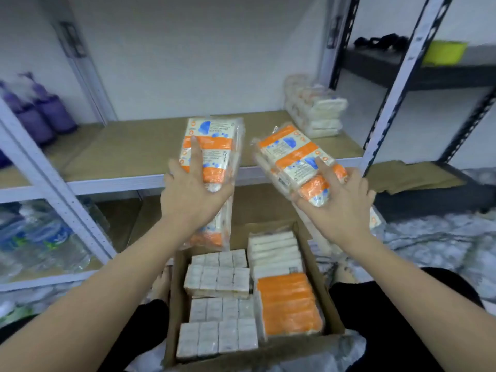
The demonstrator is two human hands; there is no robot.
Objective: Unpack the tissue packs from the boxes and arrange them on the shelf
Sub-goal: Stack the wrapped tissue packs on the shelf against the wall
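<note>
My left hand (192,191) grips a long orange-and-white tissue pack (212,146), held upright in front of the wooden shelf board (134,149). To its right, my right hand (341,200) grips a second tissue pack (292,157), tilted with its far end toward the shelf. Both packs hang above the open cardboard box (316,272), which holds several more tissue packs (222,307) in rows. A stack of tissue packs (314,111) lies on the shelf at the back right corner.
Purple bottles (40,111) stand on the neighbouring shelf at left, and water bottles (45,240) on the level below. A white shelf post (397,84) rises at right, with a dark rack holding a yellow tub (444,51) behind it. My knees flank the box.
</note>
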